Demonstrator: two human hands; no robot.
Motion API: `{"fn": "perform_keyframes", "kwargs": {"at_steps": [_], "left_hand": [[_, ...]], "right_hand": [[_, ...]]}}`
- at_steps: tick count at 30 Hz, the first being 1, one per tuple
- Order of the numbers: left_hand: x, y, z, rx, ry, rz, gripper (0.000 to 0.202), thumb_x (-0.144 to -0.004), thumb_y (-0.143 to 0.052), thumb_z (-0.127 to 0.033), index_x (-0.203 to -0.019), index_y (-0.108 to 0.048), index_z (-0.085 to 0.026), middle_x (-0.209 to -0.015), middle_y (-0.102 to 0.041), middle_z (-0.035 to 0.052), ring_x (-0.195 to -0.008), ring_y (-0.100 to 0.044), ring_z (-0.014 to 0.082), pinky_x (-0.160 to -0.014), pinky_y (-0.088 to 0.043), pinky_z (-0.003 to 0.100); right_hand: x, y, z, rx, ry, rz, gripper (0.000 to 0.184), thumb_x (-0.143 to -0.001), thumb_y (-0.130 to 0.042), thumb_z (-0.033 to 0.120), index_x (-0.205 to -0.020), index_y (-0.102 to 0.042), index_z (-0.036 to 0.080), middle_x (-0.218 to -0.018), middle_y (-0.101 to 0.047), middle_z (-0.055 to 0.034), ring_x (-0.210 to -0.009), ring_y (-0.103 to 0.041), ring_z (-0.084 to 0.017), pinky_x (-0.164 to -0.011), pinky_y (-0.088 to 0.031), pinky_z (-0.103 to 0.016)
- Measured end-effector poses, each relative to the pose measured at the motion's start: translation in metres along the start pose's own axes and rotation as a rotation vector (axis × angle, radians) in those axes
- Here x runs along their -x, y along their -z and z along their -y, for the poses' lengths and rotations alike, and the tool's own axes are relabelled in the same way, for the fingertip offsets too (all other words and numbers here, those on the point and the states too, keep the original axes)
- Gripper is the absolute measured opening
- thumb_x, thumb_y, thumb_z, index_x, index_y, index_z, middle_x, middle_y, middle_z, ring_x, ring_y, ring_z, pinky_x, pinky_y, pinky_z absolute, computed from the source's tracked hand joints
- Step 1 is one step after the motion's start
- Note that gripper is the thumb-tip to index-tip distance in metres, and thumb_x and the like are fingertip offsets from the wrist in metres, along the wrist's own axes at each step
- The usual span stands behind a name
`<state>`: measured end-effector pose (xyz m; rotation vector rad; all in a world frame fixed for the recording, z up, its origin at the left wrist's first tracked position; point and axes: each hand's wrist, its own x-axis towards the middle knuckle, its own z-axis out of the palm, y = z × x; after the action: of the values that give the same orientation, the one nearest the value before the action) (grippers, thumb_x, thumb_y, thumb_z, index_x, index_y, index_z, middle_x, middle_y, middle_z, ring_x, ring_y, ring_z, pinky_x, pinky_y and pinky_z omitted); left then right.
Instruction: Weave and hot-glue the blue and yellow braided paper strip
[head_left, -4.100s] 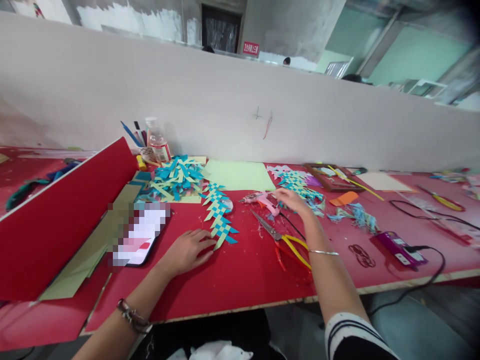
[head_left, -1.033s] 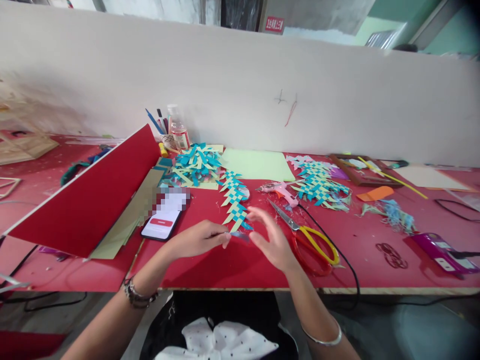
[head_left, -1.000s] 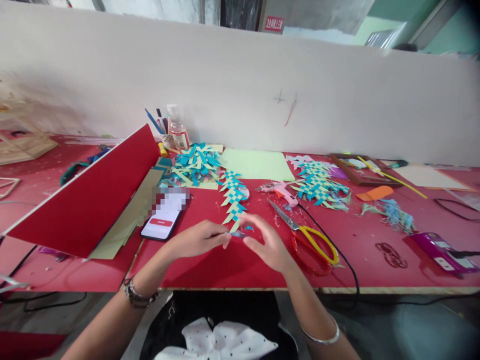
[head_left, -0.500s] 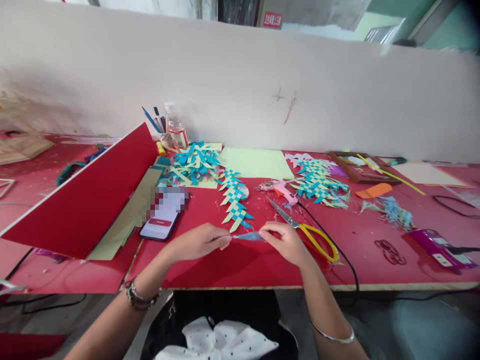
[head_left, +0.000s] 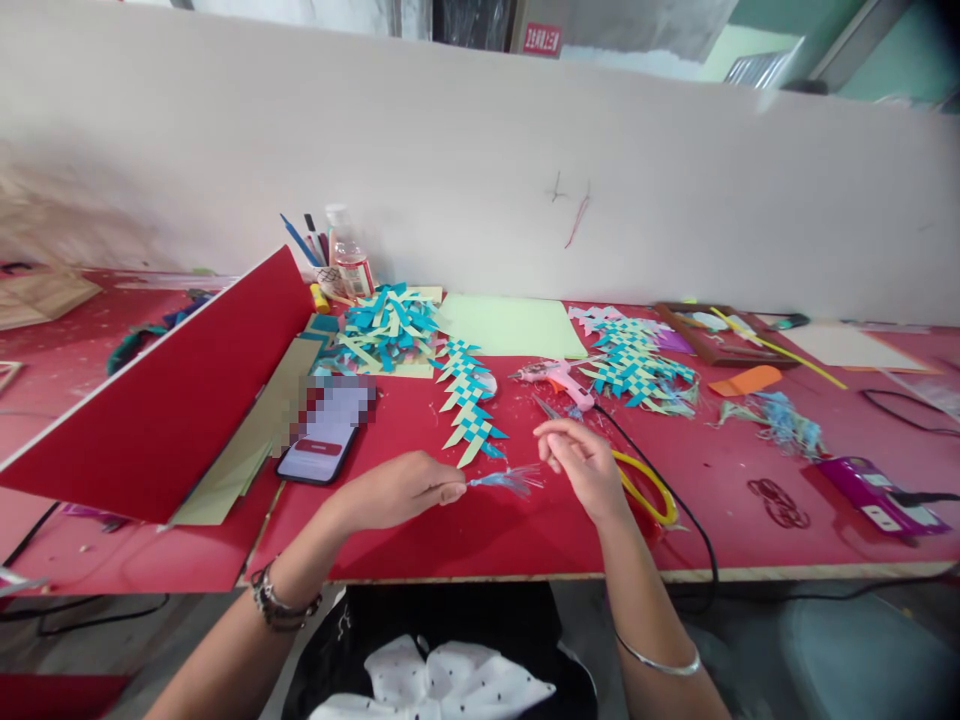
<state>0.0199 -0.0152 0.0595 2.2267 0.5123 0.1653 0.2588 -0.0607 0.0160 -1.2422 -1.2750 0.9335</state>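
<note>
My left hand [head_left: 409, 490] is closed, with thumb and fingers pinching the tied end of a small blue tassel [head_left: 504, 482]. The tassel's strands fan out to the right over the red tabletop. To the right of those loose ends hovers my right hand [head_left: 583, 465], empty, its fingers bent and slightly apart. Beneath that hand lie yellow-handled scissors [head_left: 646, 487], partly covered by it. Just beyond the tassel is a woven strip of teal and pale-yellow paper [head_left: 466, 400]. A pink glue gun [head_left: 559, 380] rests past the scissors.
A phone [head_left: 326, 432] and a standing red board [head_left: 180, 385] are at left. Behind are a heap of paper strips [head_left: 390, 325], a bottle [head_left: 351, 255] and a pale green sheet [head_left: 514, 325]. More woven strips [head_left: 637, 365], blue tassels [head_left: 787, 425] and a purple power strip [head_left: 881, 495] lie right.
My right hand has let go of the tassel's strands and lifted away up and to the right. The strands have spread out. My left hand keeps its pinch in nearly the same place.
</note>
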Motion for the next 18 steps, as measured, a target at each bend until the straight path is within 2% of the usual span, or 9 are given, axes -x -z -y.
{"fn": "perform_keyframes", "kwargs": {"at_steps": [3,5,6,8,10,11,14,17,18], "left_hand": [[0.000,0.000,-0.001,-0.050,-0.012,-0.004,0.035,-0.091,-0.029,-0.029,-0.061,-0.039,-0.016,-0.054,-0.031,-0.0047,-0.049,-0.028,0.0079,-0.050,-0.022,0.022],[-0.002,-0.002,-0.002,-0.091,-0.022,0.002,0.034,-0.091,-0.030,-0.028,-0.063,-0.043,-0.016,-0.055,-0.037,-0.0041,-0.049,-0.031,0.0078,-0.050,-0.023,0.022],[-0.003,-0.003,-0.003,-0.113,-0.024,0.007,0.033,-0.091,-0.031,-0.028,-0.065,-0.046,-0.016,-0.056,-0.042,-0.0036,-0.050,-0.034,0.0078,-0.051,-0.024,0.022],[-0.005,-0.006,-0.007,-0.177,-0.005,-0.006,0.032,-0.091,-0.032,-0.027,-0.068,-0.051,-0.015,-0.059,-0.049,-0.0024,-0.052,-0.040,0.0081,-0.052,-0.025,0.022],[-0.005,-0.006,-0.010,-0.244,0.035,-0.057,0.032,-0.091,-0.034,-0.029,-0.070,-0.054,-0.015,-0.060,-0.052,-0.0016,-0.052,-0.042,0.0085,-0.051,-0.026,0.022],[-0.003,-0.004,-0.009,-0.260,0.051,-0.088,0.032,-0.090,-0.034,-0.030,-0.071,-0.055,-0.015,-0.061,-0.053,-0.0013,-0.053,-0.043,0.0086,-0.051,-0.027,0.021],[0.008,0.011,0.008,-0.233,0.082,-0.224,0.032,-0.090,-0.035,-0.035,-0.080,-0.059,-0.016,-0.075,-0.061,0.0011,-0.066,-0.052,0.0113,-0.062,-0.036,0.020],[0.025,0.035,0.052,-0.368,0.260,-0.574,0.039,-0.091,-0.024,-0.033,-0.099,-0.058,-0.016,-0.097,-0.062,0.0071,-0.091,-0.054,0.0180,-0.082,-0.037,0.028],[0.030,0.042,0.069,-0.456,0.343,-0.627,0.040,-0.091,-0.022,-0.030,-0.105,-0.056,-0.016,-0.103,-0.061,0.0089,-0.097,-0.053,0.0204,-0.087,-0.035,0.032]], "right_hand": [[-0.001,-0.003,0.001,0.002,0.030,-0.078,0.019,-0.081,-0.047,0.035,-0.085,-0.058,0.019,-0.058,-0.049,0.0031,-0.048,-0.042,-0.008,-0.046,-0.035,-0.022],[0.000,-0.008,0.008,0.063,0.100,-0.065,0.022,-0.081,-0.046,0.035,-0.092,-0.058,0.020,-0.069,-0.056,-0.0001,-0.059,-0.051,-0.011,-0.057,-0.043,-0.025],[0.001,-0.013,0.014,0.118,0.141,0.005,0.024,-0.080,-0.048,0.035,-0.097,-0.058,0.021,-0.080,-0.060,-0.0027,-0.070,-0.054,-0.013,-0.066,-0.045,-0.027],[0.004,-0.023,0.026,0.239,0.189,0.258,0.033,-0.077,-0.053,0.036,-0.106,-0.056,0.022,-0.098,-0.060,-0.0059,-0.088,-0.055,-0.018,-0.080,-0.043,-0.031],[0.007,-0.035,0.036,0.311,0.151,0.474,0.033,-0.078,-0.051,0.035,-0.109,-0.055,0.023,-0.094,-0.063,-0.0052,-0.085,-0.057,-0.018,-0.078,-0.044,-0.031],[0.008,-0.039,0.038,0.330,0.119,0.511,0.029,-0.081,-0.048,0.034,-0.106,-0.057,0.023,-0.088,-0.064,-0.0041,-0.080,-0.057,-0.017,-0.074,-0.044,-0.029],[0.008,-0.045,0.033,0.338,0.053,0.419,0.025,-0.086,-0.038,0.033,-0.091,-0.060,0.021,-0.075,-0.062,-0.0020,-0.068,-0.056,-0.014,-0.063,-0.043,-0.024],[0.007,-0.042,0.020,0.306,0.064,0.270,0.022,-0.086,-0.039,0.033,-0.083,-0.057,0.019,-0.075,-0.059,-0.0021,-0.070,-0.054,-0.013,-0.064,-0.043,-0.024],[0.007,-0.039,0.016,0.294,0.077,0.224,0.021,-0.085,-0.040,0.032,-0.082,-0.056,0.019,-0.078,-0.058,-0.0029,-0.073,-0.054,-0.014,-0.067,-0.043,-0.024]]}}
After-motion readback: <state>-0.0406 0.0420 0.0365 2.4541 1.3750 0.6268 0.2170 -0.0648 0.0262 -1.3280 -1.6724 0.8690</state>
